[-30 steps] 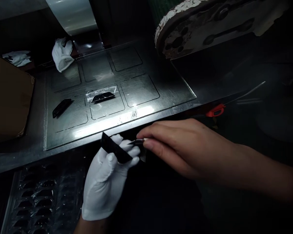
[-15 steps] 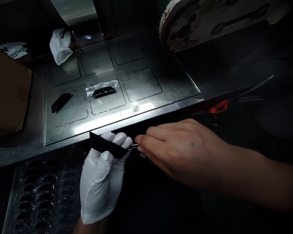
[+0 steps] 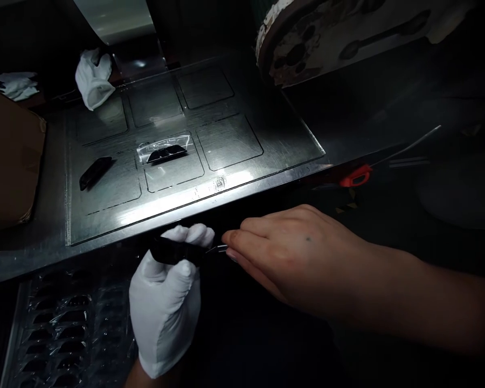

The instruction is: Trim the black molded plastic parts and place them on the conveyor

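In a white glove, my left hand (image 3: 165,302) is closed around a glossy black plastic piece (image 3: 178,252), its thumb along the lower edge. Bare, my right hand (image 3: 275,253) pinches a thin pointed metal blade (image 3: 217,249), whose handle is hidden inside the fingers. The blade's tip is at the right end of the black piece; whether it touches cannot be made out. On the metal work surface beyond, a similar black piece (image 3: 95,172) lies at the left, and another black piece (image 3: 166,154) lies on a clear plastic bag (image 3: 186,143).
A cardboard box (image 3: 12,161) stands at the left. Below it, a tray (image 3: 14,328) holds several wrapped black pieces. White gloves (image 3: 94,81) lie at the back. A worn machine part (image 3: 331,43) overhangs the upper right. A red handle (image 3: 355,176) sits by the table edge (image 3: 267,183).
The black piece has turned in my left hand and is darker, its face tilted away from the light. My right hand has stayed beside it with the blade. The whole view has shifted slightly.
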Demonstrator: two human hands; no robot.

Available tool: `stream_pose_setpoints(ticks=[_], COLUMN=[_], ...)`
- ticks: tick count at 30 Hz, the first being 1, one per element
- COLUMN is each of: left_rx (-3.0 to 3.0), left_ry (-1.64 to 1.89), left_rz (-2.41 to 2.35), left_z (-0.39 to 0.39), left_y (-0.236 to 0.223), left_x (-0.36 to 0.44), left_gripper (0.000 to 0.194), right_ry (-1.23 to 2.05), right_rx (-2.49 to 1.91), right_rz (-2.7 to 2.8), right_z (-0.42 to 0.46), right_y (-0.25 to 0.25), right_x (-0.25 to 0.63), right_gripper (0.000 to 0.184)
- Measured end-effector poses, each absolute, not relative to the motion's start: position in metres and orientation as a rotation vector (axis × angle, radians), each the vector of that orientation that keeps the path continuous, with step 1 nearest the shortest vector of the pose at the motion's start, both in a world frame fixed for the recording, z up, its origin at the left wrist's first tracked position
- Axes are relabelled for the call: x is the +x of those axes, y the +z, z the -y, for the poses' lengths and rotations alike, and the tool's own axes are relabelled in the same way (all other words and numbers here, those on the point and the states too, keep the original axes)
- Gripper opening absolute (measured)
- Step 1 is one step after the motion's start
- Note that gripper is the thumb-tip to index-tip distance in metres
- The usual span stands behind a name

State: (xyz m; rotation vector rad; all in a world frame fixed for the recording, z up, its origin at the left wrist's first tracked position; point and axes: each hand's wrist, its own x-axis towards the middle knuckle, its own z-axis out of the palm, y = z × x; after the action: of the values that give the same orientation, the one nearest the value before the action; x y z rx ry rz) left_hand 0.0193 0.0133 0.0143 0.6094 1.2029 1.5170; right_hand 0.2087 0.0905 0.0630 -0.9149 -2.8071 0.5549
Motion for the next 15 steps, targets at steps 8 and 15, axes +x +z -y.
stream_pose_setpoints(ticks=[8, 15], left_rx=[0.531, 0.441], left_ry=[1.527, 1.397], left_rz=[-1.094, -1.095], left_z=[-0.020, -0.027], left_y=[0.014, 0.003], left_x=[0.021, 0.021], left_gripper=[0.023, 0.025], right_ry=[0.522, 0.243], right_rx=[-1.088, -1.220], right_rz=[2.478, 2.107], right_z=[-0.132, -0.210], right_y=[0.048, -0.011], right_x=[0.232, 0.258], right_gripper=[0.031, 0.042])
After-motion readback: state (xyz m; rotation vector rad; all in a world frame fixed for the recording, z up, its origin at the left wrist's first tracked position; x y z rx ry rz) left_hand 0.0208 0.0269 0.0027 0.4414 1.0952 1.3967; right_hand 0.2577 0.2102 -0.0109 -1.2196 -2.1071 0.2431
